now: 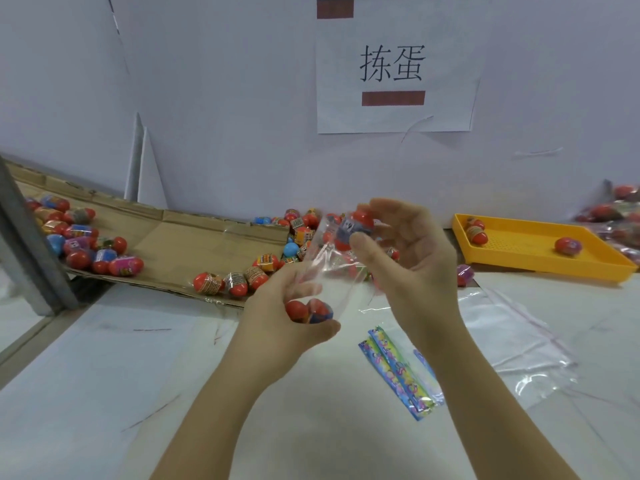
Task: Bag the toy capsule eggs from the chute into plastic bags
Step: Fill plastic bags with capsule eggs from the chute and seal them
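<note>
step: you feed a capsule egg [360, 225] into the plastic bag [332, 271], frame centre.
hands: your left hand [287, 317] grips the bag; your right hand [408, 251] pinches the egg.
next: probably release it inside.

Your clear plastic bag [332, 271] hangs tilted just right of the cardboard chute [180, 251], two red-capped eggs [308, 311] at its bottom, a third egg [356, 226] at its mouth. Across the chute more eggs [86, 240] lie scattered.
</note>
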Action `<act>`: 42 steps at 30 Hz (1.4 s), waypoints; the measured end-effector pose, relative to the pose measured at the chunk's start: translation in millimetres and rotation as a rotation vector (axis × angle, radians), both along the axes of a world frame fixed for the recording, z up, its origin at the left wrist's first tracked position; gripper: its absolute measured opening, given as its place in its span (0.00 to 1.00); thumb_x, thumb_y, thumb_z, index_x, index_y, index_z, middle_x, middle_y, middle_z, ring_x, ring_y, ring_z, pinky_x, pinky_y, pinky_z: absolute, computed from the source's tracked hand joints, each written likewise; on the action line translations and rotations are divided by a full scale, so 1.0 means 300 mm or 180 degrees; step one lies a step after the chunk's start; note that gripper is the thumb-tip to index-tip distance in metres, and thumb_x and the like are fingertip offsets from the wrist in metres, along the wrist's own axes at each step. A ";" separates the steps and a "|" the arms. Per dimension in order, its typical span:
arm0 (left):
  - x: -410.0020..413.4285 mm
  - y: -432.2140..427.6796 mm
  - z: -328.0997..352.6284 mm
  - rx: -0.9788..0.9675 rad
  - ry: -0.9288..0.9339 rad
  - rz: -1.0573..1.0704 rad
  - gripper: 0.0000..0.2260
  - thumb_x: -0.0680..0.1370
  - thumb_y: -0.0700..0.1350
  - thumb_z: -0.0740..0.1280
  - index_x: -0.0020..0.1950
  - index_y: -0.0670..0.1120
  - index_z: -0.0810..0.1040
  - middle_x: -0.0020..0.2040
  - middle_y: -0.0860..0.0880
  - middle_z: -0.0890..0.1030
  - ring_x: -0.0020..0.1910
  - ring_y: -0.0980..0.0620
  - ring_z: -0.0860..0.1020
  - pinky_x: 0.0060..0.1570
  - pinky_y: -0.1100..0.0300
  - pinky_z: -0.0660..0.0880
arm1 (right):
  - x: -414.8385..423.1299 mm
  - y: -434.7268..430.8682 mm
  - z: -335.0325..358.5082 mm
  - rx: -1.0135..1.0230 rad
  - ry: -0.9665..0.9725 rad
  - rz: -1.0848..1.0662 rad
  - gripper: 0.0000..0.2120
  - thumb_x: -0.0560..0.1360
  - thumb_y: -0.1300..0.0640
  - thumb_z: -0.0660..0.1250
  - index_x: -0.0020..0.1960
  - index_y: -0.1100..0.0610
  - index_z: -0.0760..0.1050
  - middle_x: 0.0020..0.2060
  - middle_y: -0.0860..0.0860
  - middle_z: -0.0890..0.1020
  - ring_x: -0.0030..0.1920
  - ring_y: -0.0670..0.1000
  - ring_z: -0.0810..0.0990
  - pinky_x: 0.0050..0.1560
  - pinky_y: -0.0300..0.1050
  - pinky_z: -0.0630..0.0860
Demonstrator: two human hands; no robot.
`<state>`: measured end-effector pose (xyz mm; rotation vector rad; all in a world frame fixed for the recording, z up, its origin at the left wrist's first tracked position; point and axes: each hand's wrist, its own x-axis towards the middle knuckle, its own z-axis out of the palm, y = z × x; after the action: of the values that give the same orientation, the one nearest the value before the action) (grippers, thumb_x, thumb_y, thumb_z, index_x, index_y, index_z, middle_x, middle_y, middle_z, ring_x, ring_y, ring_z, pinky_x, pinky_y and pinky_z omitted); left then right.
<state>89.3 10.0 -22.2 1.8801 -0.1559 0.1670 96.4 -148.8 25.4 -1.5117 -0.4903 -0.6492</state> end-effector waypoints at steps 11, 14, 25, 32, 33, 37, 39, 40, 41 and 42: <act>-0.011 -0.025 0.029 -0.0273 0.0009 -0.0197 0.29 0.61 0.66 0.69 0.59 0.56 0.78 0.50 0.56 0.84 0.51 0.55 0.83 0.50 0.53 0.81 | -0.004 0.033 -0.030 -0.1538 -0.0570 -0.1026 0.10 0.69 0.53 0.75 0.50 0.53 0.82 0.43 0.40 0.80 0.54 0.46 0.76 0.56 0.29 0.65; -0.008 -0.023 0.031 -0.0370 -0.0066 -0.0161 0.30 0.61 0.65 0.68 0.60 0.54 0.79 0.48 0.55 0.85 0.49 0.54 0.83 0.51 0.55 0.80 | 0.002 0.033 -0.033 -0.1609 -0.0764 -0.1360 0.11 0.70 0.49 0.73 0.50 0.51 0.82 0.42 0.37 0.78 0.55 0.45 0.74 0.57 0.47 0.72; -0.005 -0.020 0.037 -0.0374 -0.0094 -0.0194 0.26 0.66 0.59 0.68 0.61 0.49 0.80 0.46 0.54 0.84 0.40 0.57 0.84 0.40 0.66 0.78 | -0.004 0.031 -0.028 -0.1504 -0.0715 -0.1497 0.09 0.70 0.47 0.72 0.49 0.47 0.81 0.42 0.34 0.75 0.51 0.42 0.73 0.55 0.60 0.69; -0.009 -0.019 0.041 -0.0698 -0.0106 -0.0309 0.25 0.64 0.57 0.72 0.59 0.52 0.79 0.42 0.56 0.85 0.39 0.55 0.85 0.38 0.65 0.79 | -0.005 0.001 -0.006 -0.1514 -0.1143 -0.1979 0.11 0.71 0.49 0.72 0.50 0.53 0.83 0.45 0.40 0.76 0.50 0.49 0.77 0.63 0.55 0.64; -0.007 -0.018 0.039 -0.0743 -0.0090 -0.0312 0.27 0.62 0.58 0.73 0.59 0.52 0.79 0.43 0.55 0.85 0.41 0.55 0.85 0.39 0.64 0.79 | -0.004 0.001 -0.008 -0.1627 -0.1188 -0.1923 0.11 0.71 0.49 0.71 0.49 0.53 0.83 0.45 0.41 0.77 0.50 0.50 0.77 0.60 0.61 0.67; -0.004 -0.016 0.034 -0.0657 -0.0178 -0.0322 0.28 0.61 0.56 0.74 0.60 0.51 0.79 0.48 0.55 0.84 0.43 0.58 0.83 0.38 0.66 0.77 | 0.001 0.003 -0.018 -0.1782 -0.1094 -0.1387 0.11 0.71 0.51 0.72 0.51 0.53 0.83 0.44 0.40 0.78 0.51 0.51 0.77 0.55 0.53 0.73; -0.009 -0.019 0.038 -0.0612 -0.0212 -0.0312 0.26 0.63 0.56 0.73 0.60 0.51 0.79 0.44 0.59 0.83 0.38 0.62 0.81 0.34 0.69 0.74 | -0.005 0.005 -0.013 -0.1743 -0.0879 -0.1149 0.10 0.71 0.46 0.70 0.51 0.46 0.80 0.43 0.34 0.76 0.52 0.44 0.74 0.53 0.58 0.73; -0.013 -0.021 0.042 -0.0629 -0.0228 -0.0333 0.25 0.64 0.55 0.72 0.59 0.51 0.79 0.41 0.60 0.83 0.35 0.63 0.81 0.32 0.71 0.73 | -0.007 0.006 -0.012 -0.1729 -0.0785 -0.1071 0.09 0.71 0.44 0.68 0.50 0.42 0.77 0.43 0.31 0.74 0.52 0.40 0.72 0.54 0.61 0.72; -0.013 -0.022 0.044 -0.0657 -0.0255 -0.0358 0.22 0.65 0.55 0.72 0.58 0.51 0.79 0.38 0.61 0.82 0.32 0.63 0.80 0.30 0.72 0.72 | -0.008 0.006 -0.011 -0.1737 -0.0699 -0.0999 0.08 0.71 0.43 0.67 0.50 0.40 0.76 0.43 0.29 0.74 0.52 0.38 0.72 0.54 0.62 0.71; -0.015 -0.023 0.048 -0.0695 -0.0278 -0.0383 0.19 0.66 0.54 0.72 0.56 0.52 0.79 0.35 0.60 0.82 0.30 0.63 0.79 0.29 0.73 0.71 | -0.009 0.005 -0.010 -0.1780 -0.0637 -0.0944 0.08 0.71 0.43 0.65 0.49 0.40 0.77 0.42 0.29 0.74 0.53 0.38 0.72 0.55 0.61 0.71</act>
<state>84.8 3.2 -7.7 1.6421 -0.2981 0.1764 93.8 -147.4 22.3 -2.0833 -0.6410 -0.9529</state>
